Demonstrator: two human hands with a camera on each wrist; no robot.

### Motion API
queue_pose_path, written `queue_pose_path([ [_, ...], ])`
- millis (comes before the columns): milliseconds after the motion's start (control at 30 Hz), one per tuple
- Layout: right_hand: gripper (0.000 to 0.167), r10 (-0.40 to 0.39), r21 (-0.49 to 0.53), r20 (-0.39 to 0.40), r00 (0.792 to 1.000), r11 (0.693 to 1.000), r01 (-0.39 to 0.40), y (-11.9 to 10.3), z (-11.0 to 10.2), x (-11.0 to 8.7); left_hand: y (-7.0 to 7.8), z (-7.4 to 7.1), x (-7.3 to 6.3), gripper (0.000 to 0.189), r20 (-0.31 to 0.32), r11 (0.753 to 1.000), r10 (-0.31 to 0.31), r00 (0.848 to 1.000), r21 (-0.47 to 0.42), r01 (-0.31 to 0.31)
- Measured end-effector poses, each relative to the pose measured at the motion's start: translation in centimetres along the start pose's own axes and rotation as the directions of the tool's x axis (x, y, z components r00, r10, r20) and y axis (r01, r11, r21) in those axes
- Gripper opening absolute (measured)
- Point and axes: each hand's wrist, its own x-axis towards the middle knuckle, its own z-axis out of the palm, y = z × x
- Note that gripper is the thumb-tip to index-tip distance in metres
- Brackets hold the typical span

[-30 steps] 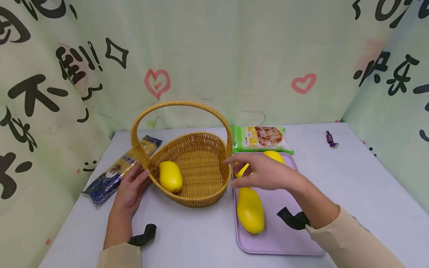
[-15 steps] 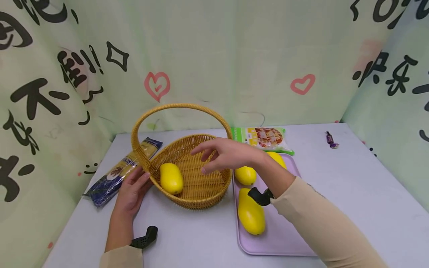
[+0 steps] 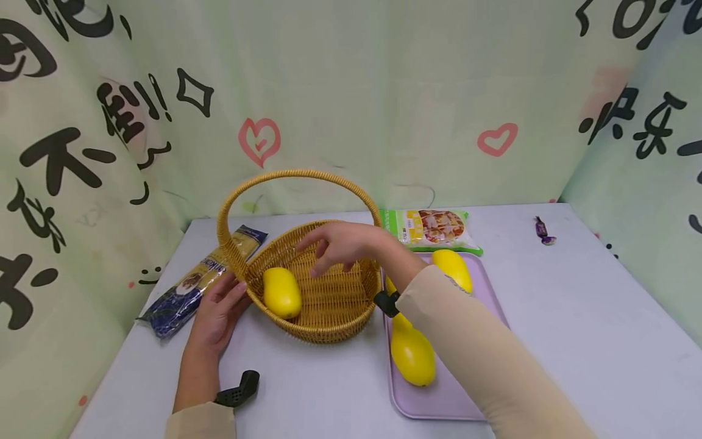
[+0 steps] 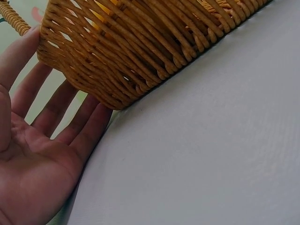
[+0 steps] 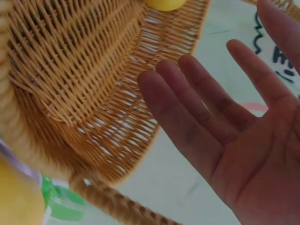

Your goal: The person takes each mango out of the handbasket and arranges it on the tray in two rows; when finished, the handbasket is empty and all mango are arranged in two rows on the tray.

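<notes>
A wicker basket [image 3: 331, 305] with a tall arched handle stands on the table, with one yellow mango [image 3: 282, 292] lying in its left side. My left hand [image 3: 218, 317] touches the basket's outer left wall; in the left wrist view its fingers [image 4: 56, 105] are extended against the weave and the thumb reaches the rim. Above the basket's interior hovers my right hand [image 3: 342, 247], holding nothing, its fingers [image 5: 201, 103] spread apart in the right wrist view. On a purple tray [image 3: 446, 393] to the right lie more mangoes [image 3: 412, 353], one mostly hidden by the right forearm.
A blue and gold packet [image 3: 189, 286] lies left of the basket, under the left hand's side. Behind the tray is a green and white food bag [image 3: 433, 227]. One small purple wrapped candy [image 3: 543, 230] sits far right. A printed curtain [image 3: 428, 103] encloses the table.
My right hand has moved left from over the tray to above the basket, its fingers still empty. The left hand has stayed at the basket's side.
</notes>
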Motion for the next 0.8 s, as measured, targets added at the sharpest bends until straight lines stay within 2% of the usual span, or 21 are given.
queue_pose_path([
  [200,0.059,0.057,0.019,0.013,0.998,0.998,-0.058,0.6,0.4,1.7,-0.2,0.0,0.1,0.062,0.007,1.000,0.002,1.000,0.000,-0.002],
  [567,0.068,0.094,0.102,0.066,0.993,0.990,-0.101,0.8,1.4,3.7,-0.2,0.0,-0.1,0.063,0.004,0.999,0.030,1.000,-0.044,-0.030],
  [800,0.067,0.089,0.124,0.101,0.991,0.987,-0.101,0.7,2.2,5.3,-0.2,-0.2,-0.1,0.060,0.025,0.997,0.065,0.998,-0.041,-0.064],
])
